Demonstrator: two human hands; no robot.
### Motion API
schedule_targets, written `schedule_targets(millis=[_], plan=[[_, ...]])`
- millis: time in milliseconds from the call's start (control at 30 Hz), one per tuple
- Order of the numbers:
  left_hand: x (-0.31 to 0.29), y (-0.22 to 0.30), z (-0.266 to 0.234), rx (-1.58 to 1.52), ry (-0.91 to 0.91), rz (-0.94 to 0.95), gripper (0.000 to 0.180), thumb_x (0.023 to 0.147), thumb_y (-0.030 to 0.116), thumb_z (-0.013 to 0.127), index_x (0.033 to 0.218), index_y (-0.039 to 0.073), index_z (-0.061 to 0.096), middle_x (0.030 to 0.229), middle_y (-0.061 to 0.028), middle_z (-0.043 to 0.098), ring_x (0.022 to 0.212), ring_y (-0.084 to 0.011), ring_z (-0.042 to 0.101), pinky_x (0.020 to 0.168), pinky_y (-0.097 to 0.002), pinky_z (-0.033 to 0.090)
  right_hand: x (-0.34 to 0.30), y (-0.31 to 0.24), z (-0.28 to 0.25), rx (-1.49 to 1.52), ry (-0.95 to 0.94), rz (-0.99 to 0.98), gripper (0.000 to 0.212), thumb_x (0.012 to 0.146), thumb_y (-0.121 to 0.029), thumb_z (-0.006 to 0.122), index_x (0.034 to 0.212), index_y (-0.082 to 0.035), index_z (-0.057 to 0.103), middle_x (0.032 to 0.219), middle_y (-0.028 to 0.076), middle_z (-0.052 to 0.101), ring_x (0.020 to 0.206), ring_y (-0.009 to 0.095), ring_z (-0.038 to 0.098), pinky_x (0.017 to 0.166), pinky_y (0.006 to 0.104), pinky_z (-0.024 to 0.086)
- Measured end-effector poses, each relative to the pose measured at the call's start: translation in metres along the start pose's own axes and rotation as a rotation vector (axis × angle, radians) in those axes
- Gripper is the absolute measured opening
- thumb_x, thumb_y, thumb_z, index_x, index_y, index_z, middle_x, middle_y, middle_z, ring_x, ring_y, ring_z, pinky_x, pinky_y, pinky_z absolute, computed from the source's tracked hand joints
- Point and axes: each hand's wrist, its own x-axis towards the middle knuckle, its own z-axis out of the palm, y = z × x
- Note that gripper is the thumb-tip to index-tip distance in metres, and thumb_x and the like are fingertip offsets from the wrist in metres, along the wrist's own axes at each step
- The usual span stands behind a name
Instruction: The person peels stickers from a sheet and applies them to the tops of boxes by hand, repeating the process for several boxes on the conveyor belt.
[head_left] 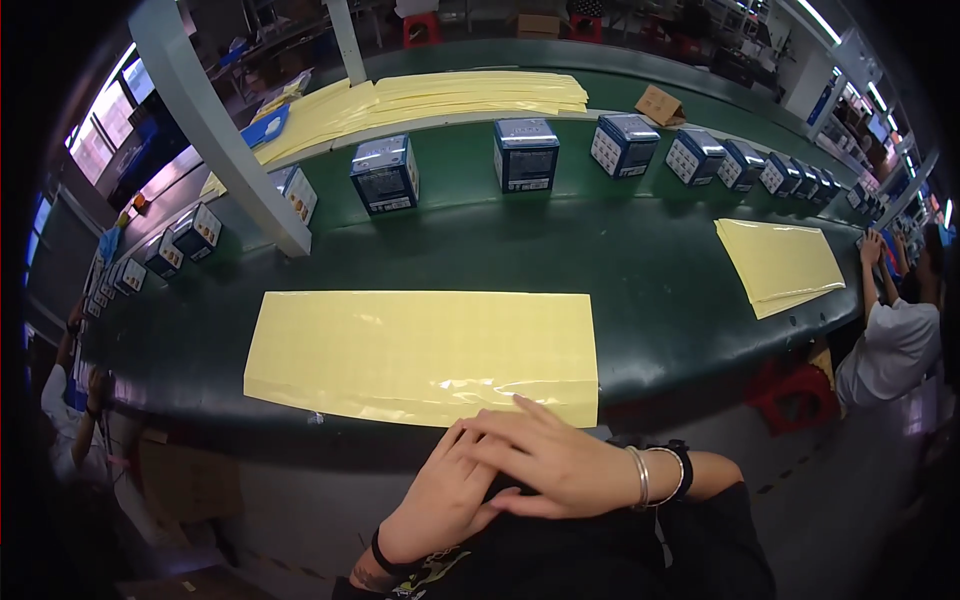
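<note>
Green tabletop (430, 245) holds a yellow sheet (420, 345) stretching sideways ahead, right hand (560, 465) nearer, fingers spread, left hand (440, 505) too covered to tell.

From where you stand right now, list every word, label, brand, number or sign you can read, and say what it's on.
No text reads clearly enough to quote.
Dark blue, square cardboard box with a pale top, mid-row: pale print on its front, too small to read.
Neighbouring dark blue cardboard box to its left: print too small and blurred.
Glossy yellow rectangular sheet by the hands: no readable lettering.
</note>
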Motion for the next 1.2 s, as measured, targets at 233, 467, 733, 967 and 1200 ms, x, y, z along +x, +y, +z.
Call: schedule_targets(millis=[233, 467, 733, 967, 1200], plan=[[0.066, -0.06, 0.051, 0.248, 0.149, 0.025, 0.041, 0.084, 0.014, 0.064, 0.122, 0.0, 0.054, 0.13, -0.0159, 0.052, 0.125, -0.0314, 0.046, 0.107, -0.0466, 0.032, -0.033, 0.081, -0.01, -0.375, 0.222, 0.352, 0.056, 0.078, -0.024, 0.071, 0.126, -0.004, 0.05, 0.134, 0.015, 0.048, 0.128, 0.031, 0.043, 0.106, 0.0521, 0.029], [0.087, -0.07, 0.065, 0.086, 0.232, -0.017, 0.031, 0.081, 0.012, 0.067, 0.111, 0.002, 0.062, 0.12, -0.0146, 0.06, 0.117, -0.0282, 0.055, 0.102, -0.0444, 0.04, -0.035, 0.096, 0.005, -0.33, 0.318, 0.338, 0.044, 0.074, -0.022, 0.075, 0.113, -0.005, 0.063, 0.122, 0.011, 0.061, 0.124, 0.028, 0.049, 0.106, 0.0502, 0.03], [0.094, -0.06, 0.071, -0.038, 0.337, -0.123, 0.014, 0.074, 0.006, 0.072, 0.088, 0.003, 0.069, 0.093, -0.0102, 0.07, 0.104, -0.0279, 0.064, 0.096, -0.0426, 0.046, -0.038, 0.1, 0.007, -0.196, 0.451, 0.368, 0.028, 0.07, -0.016, 0.078, 0.094, -0.006, 0.07, 0.105, 0.009, 0.068, 0.114, 0.029, 0.058, 0.105, 0.0488, 0.034], [0.095, -0.058, 0.078, -0.123, 0.372, -0.139, 0.01, 0.072, 0.001, 0.072, 0.08, 0.004, 0.066, 0.093, -0.009, 0.07, 0.104, -0.0274, 0.064, 0.095, -0.0425, 0.047, -0.044, 0.104, 0.004, -0.141, 0.469, 0.36, 0.025, 0.07, -0.013, 0.077, 0.092, -0.004, 0.069, 0.104, 0.009, 0.068, 0.115, 0.028, 0.057, 0.101, 0.0479, 0.04], [0.096, -0.054, 0.076, -0.144, 0.318, -0.108, 0.01, 0.074, 0.001, 0.071, 0.081, 0.004, 0.065, 0.094, -0.0084, 0.069, 0.103, -0.0258, 0.064, 0.097, -0.0421, 0.046, -0.046, 0.108, -0.017, -0.089, 0.303, 0.377, 0.039, 0.071, -0.02, 0.077, 0.105, -0.004, 0.065, 0.116, 0.01, 0.063, 0.121, 0.029, 0.052, 0.104, 0.0496, 0.034]])
